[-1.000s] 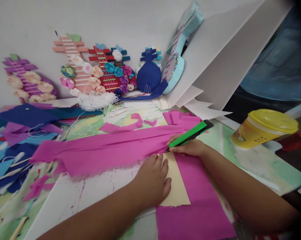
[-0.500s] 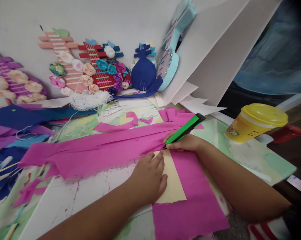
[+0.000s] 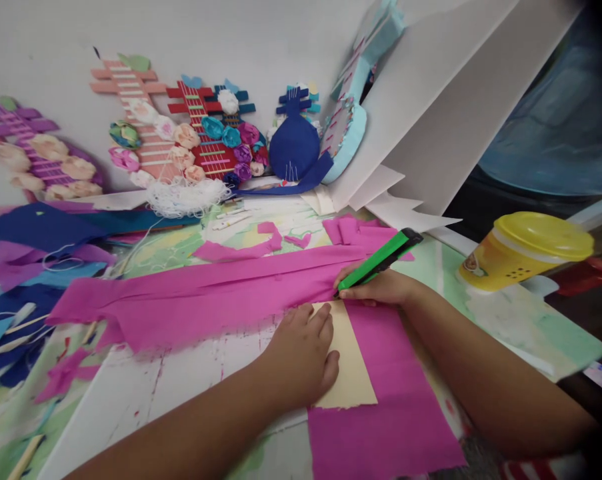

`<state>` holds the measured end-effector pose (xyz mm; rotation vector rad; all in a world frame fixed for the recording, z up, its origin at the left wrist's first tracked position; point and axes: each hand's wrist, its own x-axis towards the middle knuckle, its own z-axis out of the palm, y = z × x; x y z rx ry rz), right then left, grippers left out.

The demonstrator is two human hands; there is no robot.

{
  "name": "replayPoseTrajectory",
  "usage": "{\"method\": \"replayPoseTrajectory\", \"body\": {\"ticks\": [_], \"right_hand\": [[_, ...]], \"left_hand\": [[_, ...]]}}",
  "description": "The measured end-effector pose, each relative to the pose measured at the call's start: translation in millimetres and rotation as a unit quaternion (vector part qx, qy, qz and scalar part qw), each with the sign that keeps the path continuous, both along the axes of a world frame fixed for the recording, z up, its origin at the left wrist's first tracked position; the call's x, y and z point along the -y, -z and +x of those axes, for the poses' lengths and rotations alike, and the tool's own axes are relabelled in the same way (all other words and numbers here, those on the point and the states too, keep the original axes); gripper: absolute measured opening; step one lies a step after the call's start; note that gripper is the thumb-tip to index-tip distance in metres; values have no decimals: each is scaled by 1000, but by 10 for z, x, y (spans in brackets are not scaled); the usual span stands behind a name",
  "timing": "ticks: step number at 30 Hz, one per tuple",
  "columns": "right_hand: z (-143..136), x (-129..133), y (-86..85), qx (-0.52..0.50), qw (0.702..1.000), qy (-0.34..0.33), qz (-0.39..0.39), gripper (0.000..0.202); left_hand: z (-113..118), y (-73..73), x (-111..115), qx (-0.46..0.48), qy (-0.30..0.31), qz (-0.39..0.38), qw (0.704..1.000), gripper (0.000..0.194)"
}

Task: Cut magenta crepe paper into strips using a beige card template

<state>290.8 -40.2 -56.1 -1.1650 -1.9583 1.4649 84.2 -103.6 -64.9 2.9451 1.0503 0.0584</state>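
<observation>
My left hand [image 3: 303, 357] lies flat, fingers apart, on a cream card [image 3: 353, 370] and the cloth edge beside it. Under the card is a bright pink sheet [image 3: 391, 433], which stretches left as a long folded strip [image 3: 181, 300]. My right hand [image 3: 368, 285] is closed around a green and black cutter [image 3: 375, 263], its tip down on the pink material at the card's top edge. A white board [image 3: 171, 393] with pink-red marks and cut lines lies under my left forearm.
Decorated instrument-shaped crafts [image 3: 295, 147] lean along the wall, with white yarn [image 3: 188, 198] before them. Blue and purple scraps [image 3: 15, 307] pile at the left. A yellow lidded cup [image 3: 525, 250] stands at the right, near folded white boards [image 3: 415, 100].
The whole view has shifted slightly, so things appear a little further right. Both hands keep nearly the same place on the card and pink material.
</observation>
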Motion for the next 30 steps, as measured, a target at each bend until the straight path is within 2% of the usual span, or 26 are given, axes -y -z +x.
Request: {"method": "replayPoseTrajectory", "body": {"ticks": [3,10,16,22,30], "right_hand": [[14,-2,21,-11,1000,2,-15,26],[71,20,24,-47,995,59,-71,30],[50,29,12,27,994,86,-60,33],[76,42,10,11,997,51,-53,30],[111,40,54,-50,997,38,-46,26]], "left_hand": [[-4,3,2,0,3,3,1000,50],[-13,24,-2,11,2,7,1000,50],[-1,2,3,5,3,2,1000,49],[-5,-9,14,3,2,8,1000,49],[-9,26,-4,0,2,9,1000,51]]}}
